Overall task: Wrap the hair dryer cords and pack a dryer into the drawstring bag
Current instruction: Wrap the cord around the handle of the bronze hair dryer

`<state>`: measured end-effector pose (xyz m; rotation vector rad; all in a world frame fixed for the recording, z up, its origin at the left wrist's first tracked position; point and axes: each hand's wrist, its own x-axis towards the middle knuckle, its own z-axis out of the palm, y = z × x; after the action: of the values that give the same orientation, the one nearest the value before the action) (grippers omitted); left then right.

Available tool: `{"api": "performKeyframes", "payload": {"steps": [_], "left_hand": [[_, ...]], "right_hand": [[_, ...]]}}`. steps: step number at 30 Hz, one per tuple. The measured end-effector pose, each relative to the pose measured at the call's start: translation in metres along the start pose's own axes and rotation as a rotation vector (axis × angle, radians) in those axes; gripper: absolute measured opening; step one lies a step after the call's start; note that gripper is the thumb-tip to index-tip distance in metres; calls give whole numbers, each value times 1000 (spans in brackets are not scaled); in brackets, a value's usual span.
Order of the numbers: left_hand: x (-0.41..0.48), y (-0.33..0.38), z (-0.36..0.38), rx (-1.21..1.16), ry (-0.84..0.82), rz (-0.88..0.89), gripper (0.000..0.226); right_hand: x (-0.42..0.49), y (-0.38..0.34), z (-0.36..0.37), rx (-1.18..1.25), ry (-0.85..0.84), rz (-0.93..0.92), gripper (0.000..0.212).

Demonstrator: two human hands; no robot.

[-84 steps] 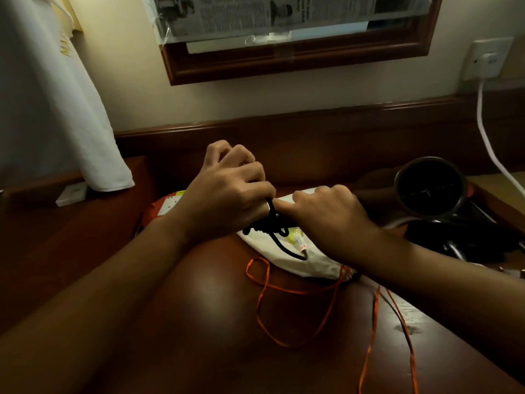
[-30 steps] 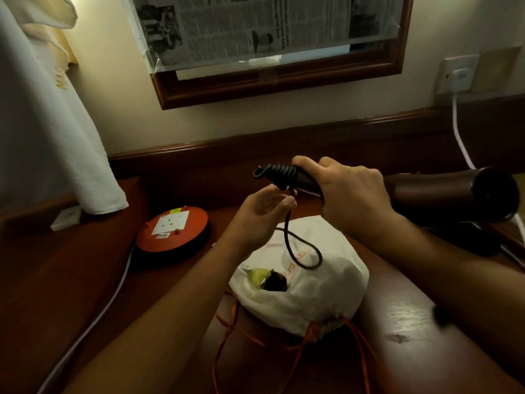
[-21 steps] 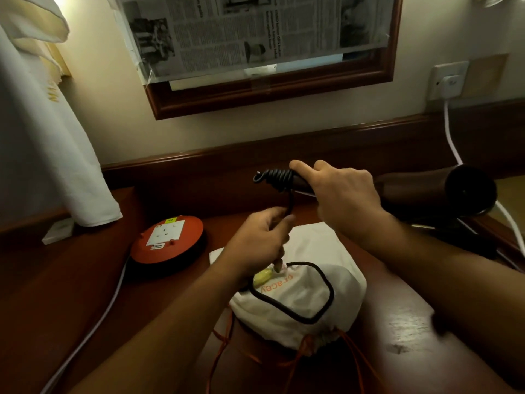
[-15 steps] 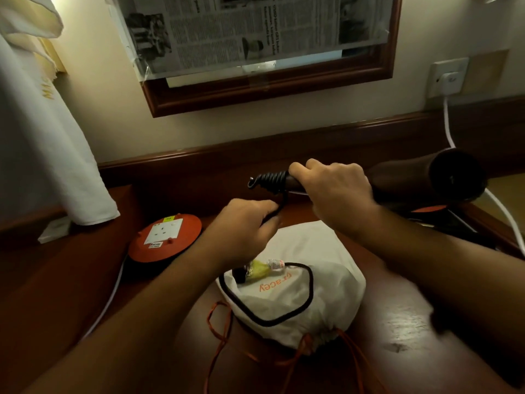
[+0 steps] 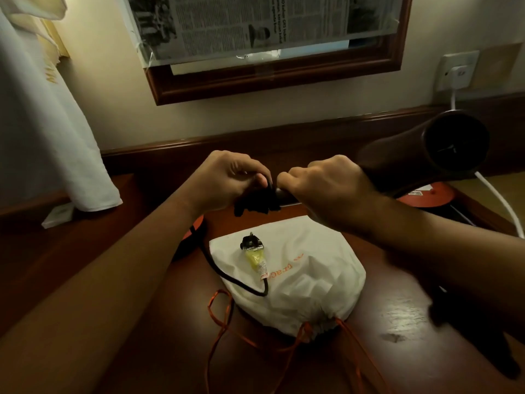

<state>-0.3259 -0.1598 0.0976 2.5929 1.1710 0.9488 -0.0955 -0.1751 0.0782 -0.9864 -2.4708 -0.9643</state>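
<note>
- Winding on: left hand [image 5: 227, 177] fingers pinch the cord [image 5: 252, 207], right hand [image 5: 326, 189] fingers curled round the hair dryer [image 5: 403, 155] handle.
- I'd lay turns snug beside my fingertips, keeping tension.

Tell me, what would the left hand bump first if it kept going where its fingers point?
Most likely the right hand, gripping the hair dryer just across from it. The left hand holds the black cord and points that way, though depth is unclear.
</note>
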Motion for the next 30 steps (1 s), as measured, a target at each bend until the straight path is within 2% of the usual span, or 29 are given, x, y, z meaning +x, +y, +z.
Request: {"api": "performKeyframes", "payload": {"steps": [6, 9, 11, 17, 22, 26, 30], "left_hand": [[-1, -4, 4, -490, -91, -182, 19], [-4, -5, 11, -793, -75, -279, 25], [-9, -10, 18, -836, -71, -311, 22], [-31, -8, 55, -401, 32, -349, 24], [-48, 17, 59, 52, -52, -265, 29], [-44, 19, 32, 411, 25, -28, 24], [-24, 9, -2, 397, 63, 94, 17]], "right_hand": [[6, 1, -6, 82, 89, -91, 22], [11, 4, -10, 134, 130, -24, 19], [11, 4, -9, 159, 132, 35, 18], [13, -6, -9, 416, 146, 254, 27], [21, -3, 5, 309, -10, 392, 32], [26, -12, 21, 181, -110, 311, 28], [32, -21, 27, 121, -169, 166, 22]]}}
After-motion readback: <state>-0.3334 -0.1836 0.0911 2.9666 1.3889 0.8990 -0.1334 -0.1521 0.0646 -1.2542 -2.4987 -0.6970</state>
